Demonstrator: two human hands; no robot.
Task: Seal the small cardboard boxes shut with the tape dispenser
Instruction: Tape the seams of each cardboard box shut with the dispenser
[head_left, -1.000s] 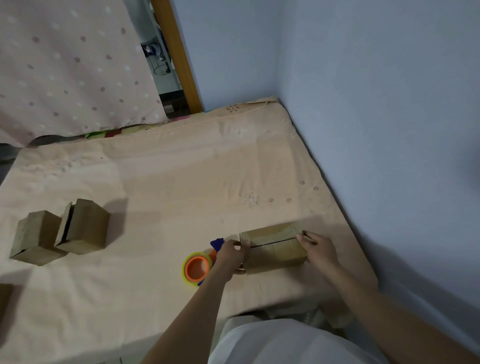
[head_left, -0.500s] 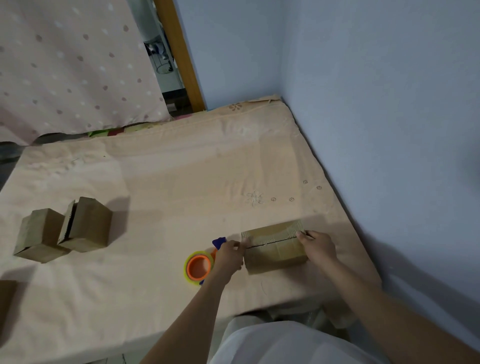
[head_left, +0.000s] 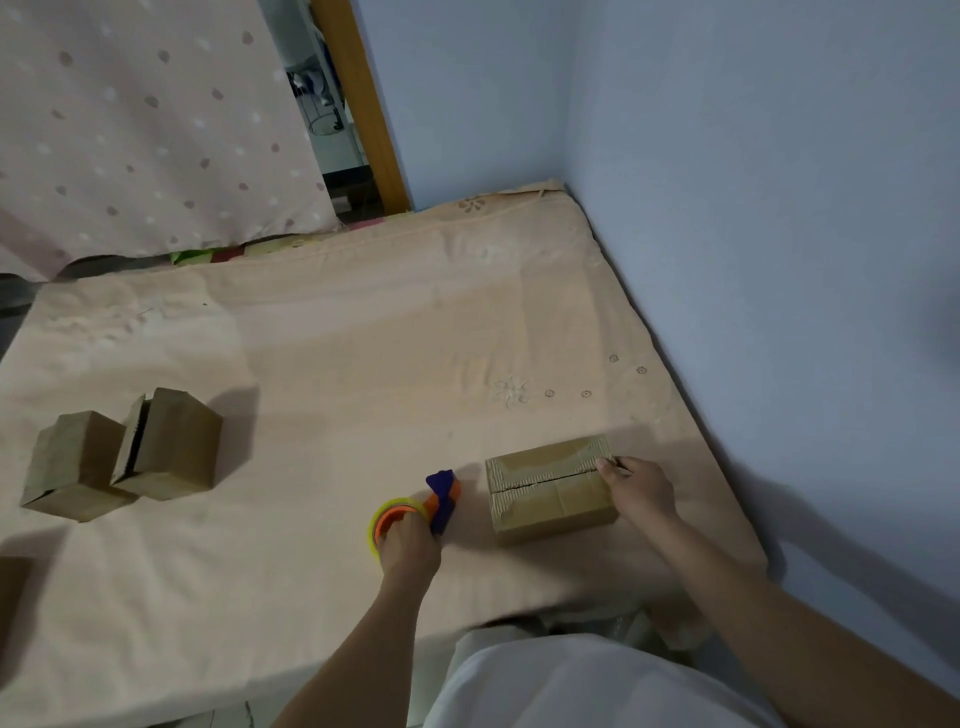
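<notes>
A: Where is the tape dispenser (head_left: 415, 512)?
B: On the bed (head_left: 322, 374), on its peach sheet, just left of the nearest cardboard box (head_left: 550, 488). It has an orange hub, a yellow-green roll and a blue and orange head pointing away from the person. The left hand (head_left: 408, 545) lies over its near side, fingers curled onto the roll, gripping it.

A: And the right hand (head_left: 641, 491)?
B: It rests against the right end of that box. Its fingertips touch the top edge where the flap seam ends; the fingers look bent onto the cardboard, steadying the box rather than wrapping round it.

A: Is the box closed?
B: The two top flaps are folded down and meet along a dark slit running left to right. A gap shows along that seam. Whether tape covers it, I cannot tell.

A: Other boxes?
B: Two more small cardboard boxes (head_left: 124, 452) stand touching each other far to the left on the sheet, well apart from the hands. The right one of the pair has a flap standing slightly ajar.

A: What surrounds the bed?
B: A pale blue wall (head_left: 753, 208) on the right, a dotted pink curtain (head_left: 140, 124) behind.
</notes>
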